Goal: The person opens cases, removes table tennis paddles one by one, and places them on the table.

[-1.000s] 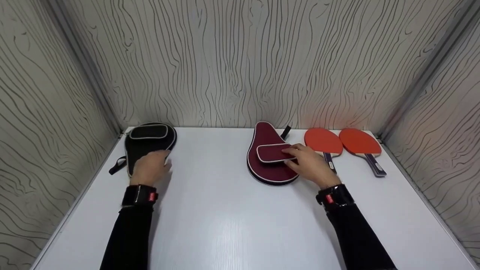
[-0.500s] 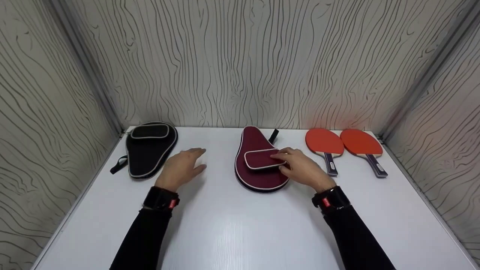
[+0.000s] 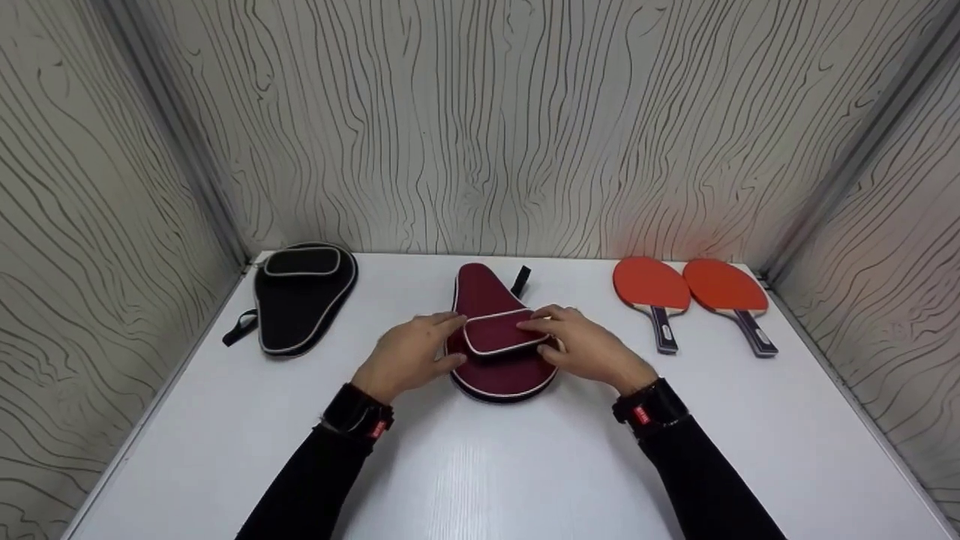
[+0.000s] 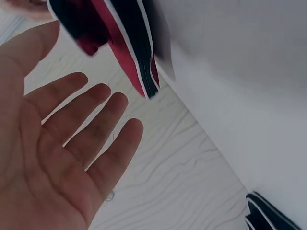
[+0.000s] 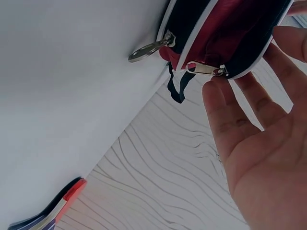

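A maroon table tennis paddle case (image 3: 487, 289) with white piping lies on the white table in the head view, narrow end towards the back wall. My right hand (image 3: 596, 351) holds the right end of its raised front pocket (image 3: 499, 332), fingers on top and thumb at the lower edge. Two zipper pulls (image 5: 204, 68) show beside those fingers in the right wrist view. At the case's left edge is my left hand (image 3: 409, 356), its fingers spread and fairly straight. The left wrist view shows that open palm (image 4: 53, 167) apart from the case's zipped side (image 4: 136, 52).
A black paddle case (image 3: 296, 307) with a strap lies at the back left of the table (image 3: 465, 480). Two red paddles, a nearer-centre one (image 3: 649, 283) and an outer one (image 3: 724, 285), lie at the back right. Patterned walls (image 3: 480, 127) enclose the back and sides.
The maroon case has slid left and towards me with my right hand on it. My left hand has moved right, from the black case to the maroon one.
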Tool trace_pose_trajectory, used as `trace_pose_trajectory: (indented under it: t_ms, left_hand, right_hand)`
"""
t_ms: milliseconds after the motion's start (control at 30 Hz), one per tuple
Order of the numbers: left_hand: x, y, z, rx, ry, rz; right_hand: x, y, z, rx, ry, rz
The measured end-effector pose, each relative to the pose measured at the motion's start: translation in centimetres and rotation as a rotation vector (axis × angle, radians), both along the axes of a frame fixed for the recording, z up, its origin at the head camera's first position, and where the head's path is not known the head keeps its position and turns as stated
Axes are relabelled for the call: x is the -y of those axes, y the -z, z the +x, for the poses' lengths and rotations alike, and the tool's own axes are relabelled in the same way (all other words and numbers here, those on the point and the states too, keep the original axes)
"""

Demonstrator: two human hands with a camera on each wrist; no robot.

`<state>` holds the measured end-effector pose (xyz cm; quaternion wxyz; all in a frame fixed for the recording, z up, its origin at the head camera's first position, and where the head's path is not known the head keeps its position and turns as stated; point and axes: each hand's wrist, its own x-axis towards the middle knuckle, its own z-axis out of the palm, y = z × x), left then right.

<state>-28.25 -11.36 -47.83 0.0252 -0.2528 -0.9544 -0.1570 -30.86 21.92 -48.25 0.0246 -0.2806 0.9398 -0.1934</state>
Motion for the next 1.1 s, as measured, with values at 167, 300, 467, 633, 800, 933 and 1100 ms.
trace_pose_trajectory:
  t_ms: [167, 300, 467, 633, 800, 933, 1100]
  left_hand:
    - [-1.2, 0.8, 0.3, 0.018, 0.027, -0.023]
    - [-1.7, 1.2, 0.5, 0.011, 0.041, -0.043]
    - [-2.0, 1.4, 0.6, -0.014, 0.071, -0.043]
    - [-2.1, 1.5, 0.6, -0.003, 0.088, -0.003]
    - [-2.2, 1.3, 0.6, 0.033, 0.085, 0.026]
    - [-2.3, 1.3, 0.7, 0.031, 0.082, 0.026]
    - [-2.5, 1.2, 0.7, -0.006, 0.085, 0.007]
  right_hand:
    - [0.9, 0.0, 0.6, 0.013, -0.042, 0.0]
    - [1.5, -0.1, 1.1, 0.011, -0.075, 0.011]
    - [1.5, -0.4, 1.3, 0.018, -0.109, 0.022]
    - [0.5, -1.0, 1.1, 0.059, -0.092, 0.002]
    - [-0.6, -0.9, 0.7, 0.075, 0.004, 0.007]
    - [-0.9, 0.0, 0.4, 0.064, 0.043, 0.082]
    - [-0.4, 1.1, 0.1, 0.022, 0.035, 0.167]
